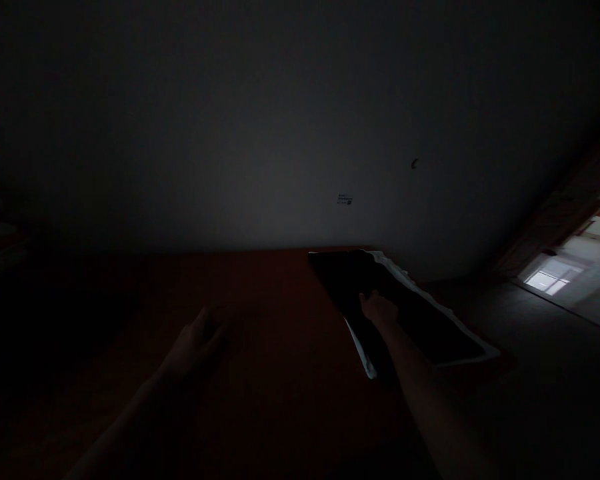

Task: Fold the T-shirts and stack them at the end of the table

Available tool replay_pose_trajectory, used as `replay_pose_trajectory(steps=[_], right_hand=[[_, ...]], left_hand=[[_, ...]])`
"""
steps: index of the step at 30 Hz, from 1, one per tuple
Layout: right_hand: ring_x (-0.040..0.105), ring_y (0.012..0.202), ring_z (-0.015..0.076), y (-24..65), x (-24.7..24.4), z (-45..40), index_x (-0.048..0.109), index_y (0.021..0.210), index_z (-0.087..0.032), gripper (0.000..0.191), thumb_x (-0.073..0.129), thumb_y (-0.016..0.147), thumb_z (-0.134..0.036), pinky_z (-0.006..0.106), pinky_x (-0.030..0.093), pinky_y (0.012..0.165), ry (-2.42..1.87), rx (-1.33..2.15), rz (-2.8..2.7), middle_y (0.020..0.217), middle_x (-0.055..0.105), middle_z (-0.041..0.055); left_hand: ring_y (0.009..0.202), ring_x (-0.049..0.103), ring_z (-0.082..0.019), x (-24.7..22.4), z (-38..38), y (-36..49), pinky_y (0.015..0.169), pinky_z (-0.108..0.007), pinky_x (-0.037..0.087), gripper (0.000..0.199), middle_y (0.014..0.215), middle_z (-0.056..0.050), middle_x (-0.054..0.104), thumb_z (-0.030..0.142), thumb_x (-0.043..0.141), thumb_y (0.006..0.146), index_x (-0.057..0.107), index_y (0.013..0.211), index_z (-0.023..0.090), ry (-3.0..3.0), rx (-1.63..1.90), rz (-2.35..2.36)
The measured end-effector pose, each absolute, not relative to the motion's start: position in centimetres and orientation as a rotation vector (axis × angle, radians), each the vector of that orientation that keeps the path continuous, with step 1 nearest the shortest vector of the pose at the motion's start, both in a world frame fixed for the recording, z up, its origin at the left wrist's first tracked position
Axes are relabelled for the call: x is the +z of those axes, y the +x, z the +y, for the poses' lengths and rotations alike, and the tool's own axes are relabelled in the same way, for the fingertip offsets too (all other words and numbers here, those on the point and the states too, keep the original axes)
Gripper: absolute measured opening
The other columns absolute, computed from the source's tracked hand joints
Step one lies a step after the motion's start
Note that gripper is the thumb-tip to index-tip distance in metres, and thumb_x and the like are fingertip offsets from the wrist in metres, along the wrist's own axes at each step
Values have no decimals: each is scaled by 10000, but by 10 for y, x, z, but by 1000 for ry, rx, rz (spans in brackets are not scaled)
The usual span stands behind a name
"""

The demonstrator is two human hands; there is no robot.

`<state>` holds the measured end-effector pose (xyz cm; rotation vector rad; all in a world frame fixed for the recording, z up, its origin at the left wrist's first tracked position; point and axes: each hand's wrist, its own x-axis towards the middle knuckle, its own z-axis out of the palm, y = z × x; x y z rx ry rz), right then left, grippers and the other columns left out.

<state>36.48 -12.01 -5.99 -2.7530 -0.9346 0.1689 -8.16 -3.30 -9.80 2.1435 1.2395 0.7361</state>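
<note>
The picture is very dark. A black cloth with pale edging or a pale layer beneath it lies flat at the right end of the reddish-brown surface. My right hand is over the left part of the black cloth, and its fingers look curled; whether they grip any of it is too dark to tell. To the left, my left hand is at the reddish-brown surface, apart from the cloth, with its thumb and fingers spread and nothing seen between them.
Behind the surface stands a plain wall with a small printed label and a dark round mark. Dim stacked items are at the far left. A doorway at the right shows a floor reflecting a window.
</note>
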Motion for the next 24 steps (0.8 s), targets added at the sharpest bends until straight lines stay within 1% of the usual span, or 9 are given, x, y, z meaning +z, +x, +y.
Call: replay_pose_trajectory(steps=[3, 5, 9, 11, 14, 17, 20, 22, 24], right_hand=[[677, 1189, 350, 367, -71, -120, 665, 1228, -68, 362, 445, 1004, -247, 460, 484, 974, -2754, 180, -949, 1208, 701, 289], [690, 1164, 329, 371, -72, -120, 704, 1170, -101, 333, 455, 993, -235, 429, 491, 957, -2735, 197, -936, 1199, 712, 264], [721, 1056, 283, 378, -68, -127, 708, 1170, -182, 385, 390, 1031, -347, 385, 509, 882, -2648, 178, -847, 1132, 744, 191], [713, 1034, 266, 377, -63, -132, 697, 1177, -210, 401, 355, 1040, -371, 368, 499, 870, -2583, 128, -797, 1107, 748, 161], [681, 1048, 274, 369, -50, -132, 690, 1138, -207, 404, 336, 1034, -373, 361, 474, 885, -2443, 43, -766, 1090, 741, 151], [629, 1108, 286, 350, -30, -117, 664, 1097, -177, 452, 265, 1033, -378, 357, 444, 927, -2251, -54, -780, 1105, 719, 167], [590, 1119, 255, 316, -7, -93, 624, 1064, -196, 498, 201, 1041, -456, 323, 428, 947, -2025, -122, -862, 1115, 700, 141], [603, 1013, 220, 285, 12, -79, 603, 984, -225, 501, 225, 1036, -551, 297, 444, 904, -1879, -120, -954, 1018, 692, 81], [589, 852, 187, 251, 33, -70, 564, 881, -240, 509, 282, 1017, -641, 287, 456, 827, -1557, -43, -1098, 843, 620, 14]], left_hand=[[721, 698, -225, -97, -33, -81, 639, -321, 531, 467, 856, -35, 717, 547, 508, 887, 550, 1217, 219, 2139, 745, 1252], [727, 699, -225, -96, -34, -81, 642, -323, 535, 466, 880, -42, 717, 553, 504, 884, 555, 1207, 221, 2144, 757, 1265], [685, 671, -216, -95, -35, -80, 626, -320, 520, 415, 828, -36, 700, 537, 498, 873, 568, 1138, 224, 2186, 760, 1263], [686, 671, -216, -94, -36, -80, 637, -322, 518, 408, 829, -35, 704, 522, 488, 879, 563, 1149, 226, 2192, 745, 1248], [748, 696, -219, -91, -37, -80, 687, -327, 528, 443, 916, -51, 728, 494, 465, 896, 535, 1239, 223, 2178, 729, 1208], [711, 687, -215, -87, -40, -79, 654, -319, 519, 497, 861, -39, 716, 471, 459, 888, 513, 1306, 207, 2184, 720, 1191], [676, 673, -215, -83, -45, -77, 626, -325, 519, 535, 822, -35, 704, 483, 471, 892, 506, 1333, 183, 2179, 730, 1197], [734, 691, -227, -81, -49, -77, 669, -349, 551, 590, 891, -57, 720, 516, 513, 894, 475, 1373, 173, 2162, 770, 1184], [900, 712, -260, -82, -53, -77, 790, -404, 586, 711, 1090, -113, 723, 540, 593, 871, 400, 1453, 180, 2158, 853, 1108]])
